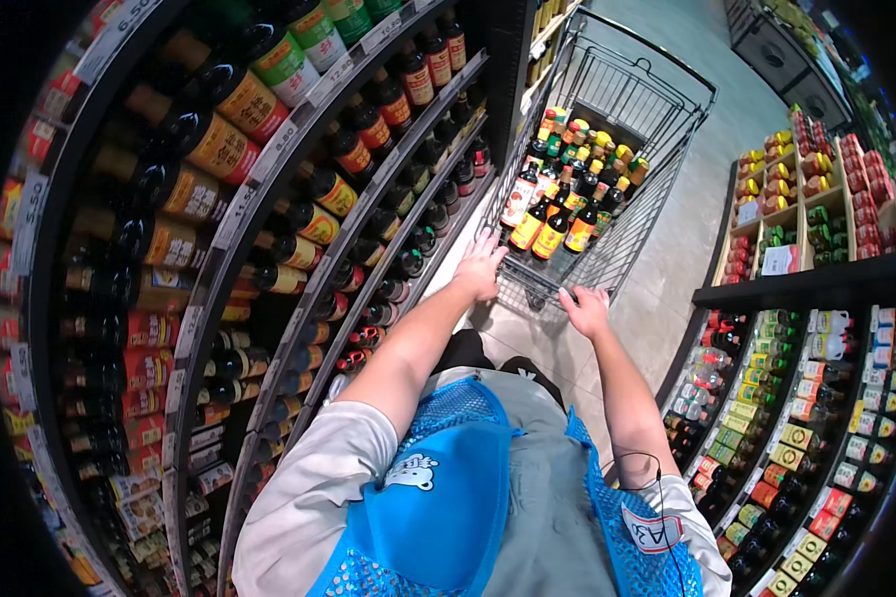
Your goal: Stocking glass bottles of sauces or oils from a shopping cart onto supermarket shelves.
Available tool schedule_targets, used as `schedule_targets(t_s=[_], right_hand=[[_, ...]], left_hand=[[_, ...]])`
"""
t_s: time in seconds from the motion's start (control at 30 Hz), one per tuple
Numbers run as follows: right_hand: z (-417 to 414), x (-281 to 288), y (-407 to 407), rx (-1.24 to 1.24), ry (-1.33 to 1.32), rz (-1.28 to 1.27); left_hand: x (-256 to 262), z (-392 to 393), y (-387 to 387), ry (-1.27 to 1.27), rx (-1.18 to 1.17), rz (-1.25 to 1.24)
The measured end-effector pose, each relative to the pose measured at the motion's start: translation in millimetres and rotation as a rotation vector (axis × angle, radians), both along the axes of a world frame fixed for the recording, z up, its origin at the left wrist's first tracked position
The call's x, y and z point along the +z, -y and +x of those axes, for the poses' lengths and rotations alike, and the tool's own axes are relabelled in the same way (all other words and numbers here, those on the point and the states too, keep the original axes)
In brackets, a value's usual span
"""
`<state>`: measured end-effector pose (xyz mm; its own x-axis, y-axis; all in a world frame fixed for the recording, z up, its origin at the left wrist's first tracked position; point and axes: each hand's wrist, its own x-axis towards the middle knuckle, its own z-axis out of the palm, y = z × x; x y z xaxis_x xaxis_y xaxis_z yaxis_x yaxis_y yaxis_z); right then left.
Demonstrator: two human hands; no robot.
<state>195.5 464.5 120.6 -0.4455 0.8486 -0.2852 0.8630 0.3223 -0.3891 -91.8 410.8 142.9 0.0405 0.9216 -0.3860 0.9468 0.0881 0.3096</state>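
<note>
A metal wire shopping cart [661, 194] stands before me, its near end at my hands. My left hand [480, 267] holds the cart's near left corner, with the fingers stretched over the rim. Farther right along the same end, my right hand [588, 310] is curled on the rim with its thumb uppermost. Inside the basket, several dark sauce bottles [552, 233] stand upright with yellow and orange labels. A bottle with a white label [520, 195] is beside them at the left, and bottles with yellow, red and green caps fill the space behind.
Tall shelves [299, 276] of sauce bottles line my left side closely, with price tags along their edges. At the right, a wooden display [806, 194] holds jars above more bottle shelves [784, 433]. The tiled floor [687, 246] runs along the cart's right side.
</note>
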Motion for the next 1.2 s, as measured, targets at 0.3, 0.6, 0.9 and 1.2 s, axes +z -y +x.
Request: schedule_targets(t_s=[0.3, 0.6, 0.9, 1.2], right_hand=[[31, -1, 26, 0.041, 0.010, -0.014], [53, 2, 65, 0.031, 0.086, 0.075], [59, 4, 115, -0.055, 0.176, 0.034], [40, -12, 189, -0.111, 0.206, 0.076]], left_hand=[[-7, 31, 48, 0.032, 0.038, 0.051], [-15, 57, 92, 0.028, 0.017, 0.080], [-9, 62, 147, 0.115, -0.043, 0.107], [-19, 31, 213, 0.134, -0.139, 0.111]])
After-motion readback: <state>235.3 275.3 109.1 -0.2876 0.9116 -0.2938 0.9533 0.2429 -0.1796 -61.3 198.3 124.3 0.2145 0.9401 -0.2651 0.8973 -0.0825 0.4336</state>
